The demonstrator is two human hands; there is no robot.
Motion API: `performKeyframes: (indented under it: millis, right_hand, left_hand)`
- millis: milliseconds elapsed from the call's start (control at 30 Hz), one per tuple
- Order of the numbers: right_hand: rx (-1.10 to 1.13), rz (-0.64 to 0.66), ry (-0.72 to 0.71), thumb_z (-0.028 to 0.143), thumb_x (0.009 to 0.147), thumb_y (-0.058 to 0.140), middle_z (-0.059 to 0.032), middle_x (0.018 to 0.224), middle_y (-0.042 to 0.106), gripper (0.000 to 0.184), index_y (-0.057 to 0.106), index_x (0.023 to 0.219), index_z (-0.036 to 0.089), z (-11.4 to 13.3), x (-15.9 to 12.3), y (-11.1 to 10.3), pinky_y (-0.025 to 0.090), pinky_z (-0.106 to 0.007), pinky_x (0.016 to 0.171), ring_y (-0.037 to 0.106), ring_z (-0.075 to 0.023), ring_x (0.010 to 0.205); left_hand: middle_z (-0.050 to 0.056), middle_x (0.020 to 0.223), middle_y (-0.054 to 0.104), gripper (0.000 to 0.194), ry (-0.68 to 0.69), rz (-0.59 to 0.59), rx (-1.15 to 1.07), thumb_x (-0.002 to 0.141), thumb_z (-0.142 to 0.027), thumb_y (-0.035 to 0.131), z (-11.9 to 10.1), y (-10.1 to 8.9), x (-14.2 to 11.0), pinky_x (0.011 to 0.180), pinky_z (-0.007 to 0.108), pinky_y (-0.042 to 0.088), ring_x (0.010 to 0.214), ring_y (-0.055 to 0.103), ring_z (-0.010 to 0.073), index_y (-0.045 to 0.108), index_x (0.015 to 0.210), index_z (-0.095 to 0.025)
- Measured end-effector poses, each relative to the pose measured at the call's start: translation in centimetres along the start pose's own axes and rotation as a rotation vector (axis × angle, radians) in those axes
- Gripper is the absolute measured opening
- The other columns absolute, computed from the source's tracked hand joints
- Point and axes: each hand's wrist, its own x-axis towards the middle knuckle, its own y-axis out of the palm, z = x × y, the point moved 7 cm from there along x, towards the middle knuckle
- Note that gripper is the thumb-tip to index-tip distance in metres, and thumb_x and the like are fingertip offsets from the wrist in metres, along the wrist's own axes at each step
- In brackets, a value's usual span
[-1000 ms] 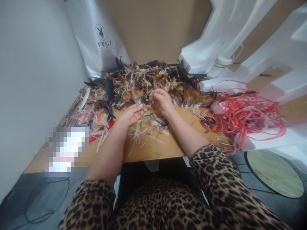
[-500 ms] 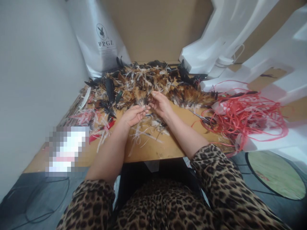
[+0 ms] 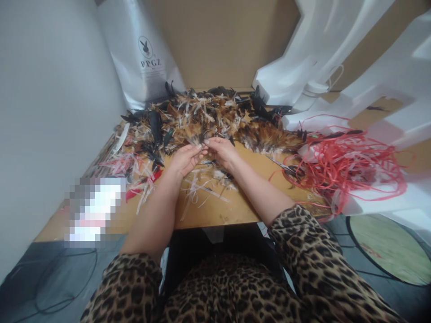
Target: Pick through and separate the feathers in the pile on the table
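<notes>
My left hand (image 3: 186, 160) is closed, its thumb and fingers pinching a small bunch of brown feathers (image 3: 190, 134) by the quill ends. The feathers fan out away from me. Right beside it, my right hand (image 3: 221, 150) pinches at the same bunch, near a dark feather; the exact grip is partly hidden by the fingers. Beyond both hands spreads a large heap of brown, black and whitish feathers (image 3: 208, 105). Loose pale feathers and fluff (image 3: 218, 175) lie on the table just below my hands, along with thin white strips (image 3: 193, 190).
Scissors (image 3: 284, 168) lie right of my hands, beside a tangle of red ribbon (image 3: 357, 161). A row of brown feathers (image 3: 266, 134) rests behind them. At left are pink strips (image 3: 123, 163) and a blurred-out bright object (image 3: 96, 211). A silver bag (image 3: 148, 80) stands at the back.
My right hand has come down and left, from slightly above the bunch to its base. The left hand stays nearly in place, still pinching the feathers.
</notes>
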Motion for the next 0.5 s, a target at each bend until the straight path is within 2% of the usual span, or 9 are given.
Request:
performKeyframes:
  millis: [167,500]
  right_hand:
    - [-0.047,-0.014,-0.109,0.035,0.054,0.074,0.0024,0.057,0.061,0.028,0.058,0.066,0.015,0.8,0.0,0.0,0.039,-0.018,0.049,0.053,-0.0064,0.051]
    - [-0.214,-0.048,-0.245,0.035,0.057,0.07,0.0039,0.057,0.057,0.023,0.06,0.063,0.016,1.9,-0.7,0.4,0.039,-0.02,0.054,0.048,-0.0061,0.052]
  left_hand:
    - [0.008,0.075,0.068,0.006,-0.034,-0.032,-0.012,0.072,-0.009,0.061,0.2,-0.4,0.1,0.052,0.011,0.046,0.061,0.063,0.0067,0.063,0.077,-0.007]
    - [0.008,0.067,0.067,0.007,-0.062,-0.04,0.064,0.071,-0.012,0.063,0.2,0.2,-0.4,0.047,0.012,0.044,0.053,0.06,0.006,0.062,0.07,-0.005]
